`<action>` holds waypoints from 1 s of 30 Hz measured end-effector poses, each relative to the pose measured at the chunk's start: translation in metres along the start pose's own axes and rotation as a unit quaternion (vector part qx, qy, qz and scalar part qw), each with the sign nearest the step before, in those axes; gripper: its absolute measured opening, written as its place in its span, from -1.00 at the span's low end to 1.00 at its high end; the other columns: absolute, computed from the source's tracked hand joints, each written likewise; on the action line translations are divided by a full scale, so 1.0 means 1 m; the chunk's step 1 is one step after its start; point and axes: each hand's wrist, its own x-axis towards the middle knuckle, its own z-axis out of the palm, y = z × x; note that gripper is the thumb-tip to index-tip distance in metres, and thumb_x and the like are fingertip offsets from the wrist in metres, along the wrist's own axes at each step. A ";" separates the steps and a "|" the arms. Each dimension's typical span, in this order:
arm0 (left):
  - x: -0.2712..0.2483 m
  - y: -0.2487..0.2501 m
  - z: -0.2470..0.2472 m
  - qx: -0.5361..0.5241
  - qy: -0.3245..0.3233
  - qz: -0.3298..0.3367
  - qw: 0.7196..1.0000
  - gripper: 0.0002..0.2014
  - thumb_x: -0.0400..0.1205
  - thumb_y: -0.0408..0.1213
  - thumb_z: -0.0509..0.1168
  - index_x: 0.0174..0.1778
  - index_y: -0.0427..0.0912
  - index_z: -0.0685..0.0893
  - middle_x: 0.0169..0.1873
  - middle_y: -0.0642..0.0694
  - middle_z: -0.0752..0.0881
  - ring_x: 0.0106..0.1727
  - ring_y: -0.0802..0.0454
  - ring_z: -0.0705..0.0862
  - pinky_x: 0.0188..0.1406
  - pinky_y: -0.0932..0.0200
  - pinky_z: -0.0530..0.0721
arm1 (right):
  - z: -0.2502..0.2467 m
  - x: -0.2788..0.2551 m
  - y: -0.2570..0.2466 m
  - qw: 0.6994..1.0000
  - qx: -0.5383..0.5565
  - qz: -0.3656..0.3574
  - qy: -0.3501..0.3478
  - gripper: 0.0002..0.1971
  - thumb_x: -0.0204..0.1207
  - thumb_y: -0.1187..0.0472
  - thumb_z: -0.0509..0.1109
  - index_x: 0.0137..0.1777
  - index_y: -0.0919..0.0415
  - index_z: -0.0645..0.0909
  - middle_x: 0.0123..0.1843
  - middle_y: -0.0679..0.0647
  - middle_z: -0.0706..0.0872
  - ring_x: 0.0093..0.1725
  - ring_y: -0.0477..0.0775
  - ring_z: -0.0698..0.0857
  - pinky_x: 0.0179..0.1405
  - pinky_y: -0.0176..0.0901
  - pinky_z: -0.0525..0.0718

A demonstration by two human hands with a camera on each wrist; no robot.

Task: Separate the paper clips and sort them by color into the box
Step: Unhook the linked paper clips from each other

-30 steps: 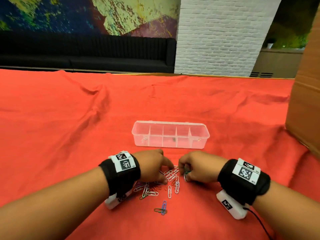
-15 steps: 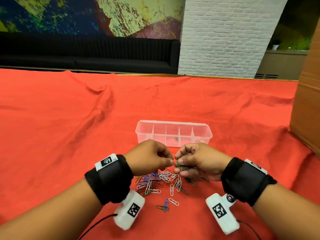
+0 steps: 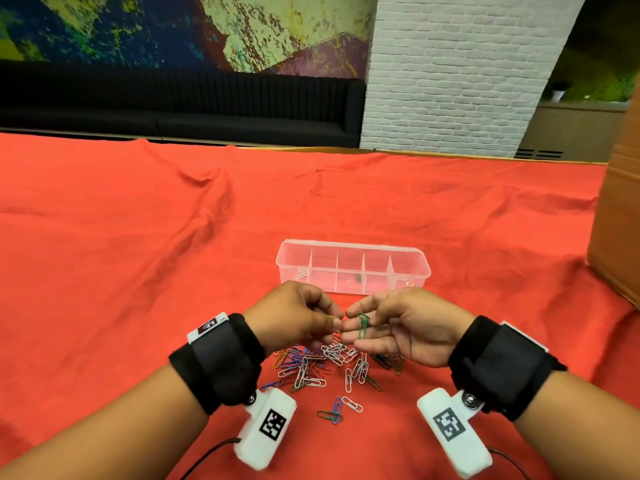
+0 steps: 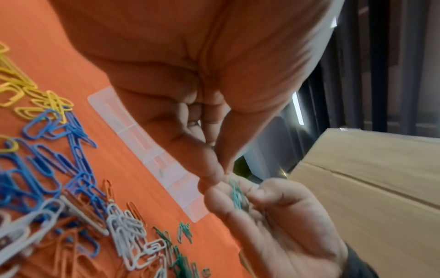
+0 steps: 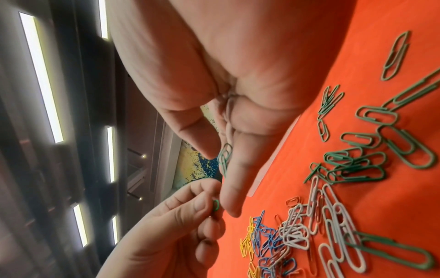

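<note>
A mixed pile of paper clips (image 3: 332, 355) in white, blue, green, yellow and orange lies on the red cloth. Behind it stands the clear divided box (image 3: 420, 268), with a white clip (image 3: 301, 274) in its left end compartment. Both hands hover just above the pile, fingertips meeting. My right hand (image 3: 356, 317) is turned palm up with fingers nearly straight. Its thumb (image 5: 202, 146) holds green paper clips (image 3: 363, 325) against them. My left hand (image 3: 337, 323) pinches a small green paper clip (image 5: 216, 205) between thumb and forefinger, right at the right hand's fingertips.
A tall cardboard box (image 3: 616, 220) stands at the right edge of the table. Green clips (image 5: 352, 163) lie grouped under the right hand, and three loose clips (image 3: 337, 408) lie nearer me. The cloth is wrinkled at the left.
Both hands have lifted off the pile. The right hand turned palm up and straightened its fingers, showing green clips, and the left fingertips came to meet it.
</note>
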 end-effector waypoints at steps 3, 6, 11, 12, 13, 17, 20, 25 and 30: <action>0.001 0.000 -0.010 -0.069 -0.004 -0.020 0.997 -0.93 0.63 -0.51 0.34 -0.05 -0.31 0.69 -0.40 -0.20 0.75 -0.45 0.09 0.72 -0.42 0.28 0.71 | 0.000 0.002 -0.001 1.000 -0.008 -0.013 0.004 -0.64 0.50 0.63 0.08 0.21 0.44 0.56 0.21 0.51 0.73 0.21 0.39 0.76 0.09 0.02 0.76; 0.004 0.001 -0.017 -0.146 0.010 -0.046 0.988 -0.85 0.66 -0.56 0.23 -0.06 -0.30 0.69 -0.39 -0.21 0.72 -0.41 0.06 0.73 -0.41 0.25 0.74 | 0.002 0.005 -0.004 0.997 -0.056 -0.047 0.040 -0.78 0.57 0.58 0.25 0.15 0.41 0.55 0.05 0.41 0.81 0.05 0.27 0.84 -0.14 -0.12 0.82; 0.011 0.005 -0.009 -0.235 -0.009 -0.114 0.965 -0.88 0.61 -0.37 0.24 -0.14 -0.27 0.69 -0.30 -0.16 0.66 -0.39 0.00 0.67 -0.45 0.17 0.69 | 0.011 0.014 -0.012 0.986 -0.092 -0.102 0.098 -0.96 0.65 0.43 0.30 0.02 0.32 0.54 -0.13 0.32 0.80 -0.14 0.23 0.86 -0.32 -0.14 0.83; 0.011 0.005 -0.007 -0.238 -0.030 -0.112 0.964 -0.92 0.58 -0.31 0.36 -0.11 -0.25 0.69 -0.28 -0.15 0.68 -0.38 0.01 0.67 -0.45 0.19 0.69 | 0.013 0.016 -0.013 0.985 -0.095 -0.109 0.098 -0.98 0.66 0.41 0.31 0.02 0.31 0.53 -0.15 0.32 0.80 -0.16 0.20 0.86 -0.34 -0.16 0.83; 0.012 0.004 -0.005 -0.227 -0.045 -0.102 0.967 -0.86 0.53 -0.28 0.46 -0.09 -0.23 0.68 -0.27 -0.15 0.71 -0.38 0.02 0.67 -0.45 0.22 0.69 | 0.015 0.018 -0.013 0.984 -0.097 -0.113 0.099 -0.98 0.66 0.40 0.31 0.02 0.30 0.53 -0.16 0.31 0.80 -0.20 0.17 0.85 -0.35 -0.17 0.82; 0.020 -0.001 -0.001 -0.179 -0.033 -0.057 0.982 -0.75 0.47 -0.47 0.52 -0.14 -0.19 0.56 -0.37 -0.19 0.63 -0.49 0.05 0.61 -0.50 0.25 0.68 | 0.012 0.023 -0.015 0.984 -0.093 -0.108 0.110 -0.94 0.65 0.44 0.29 0.03 0.31 0.55 -0.25 0.21 0.75 -0.37 0.05 0.76 -0.31 -0.11 0.84; 0.024 -0.001 -0.002 -0.164 -0.018 -0.050 0.985 -0.80 0.53 -0.51 0.46 -0.14 -0.19 0.57 -0.43 -0.15 0.65 -0.51 0.07 0.62 -0.55 0.26 0.67 | 0.011 0.024 -0.020 0.984 -0.109 -0.100 0.099 -0.92 0.64 0.47 0.27 0.04 0.32 0.53 -0.24 0.24 0.75 -0.30 0.11 0.78 -0.32 -0.10 0.84; 0.031 0.006 -0.014 -0.127 0.016 -0.041 0.991 -0.92 0.61 -0.48 0.38 -0.14 -0.24 0.64 -0.49 -0.14 0.64 -0.54 0.10 0.62 -0.55 0.27 0.66 | 0.001 0.032 -0.043 0.957 -0.188 -0.145 0.167 -0.90 0.65 0.48 0.23 -0.03 0.31 0.52 -0.24 0.27 0.74 -0.36 0.13 0.78 -0.46 -0.15 0.77; 0.059 0.031 -0.032 -0.085 0.082 -0.031 0.993 -0.89 0.62 -0.56 0.28 -0.13 -0.28 0.61 -0.36 -0.21 0.65 -0.42 0.03 0.69 -0.50 0.25 0.71 | -0.006 0.063 -0.075 0.943 -0.201 -0.160 0.212 -0.83 0.70 0.42 0.13 -0.10 0.25 0.48 -0.26 0.27 0.67 -0.36 0.17 0.72 -0.48 -0.16 0.73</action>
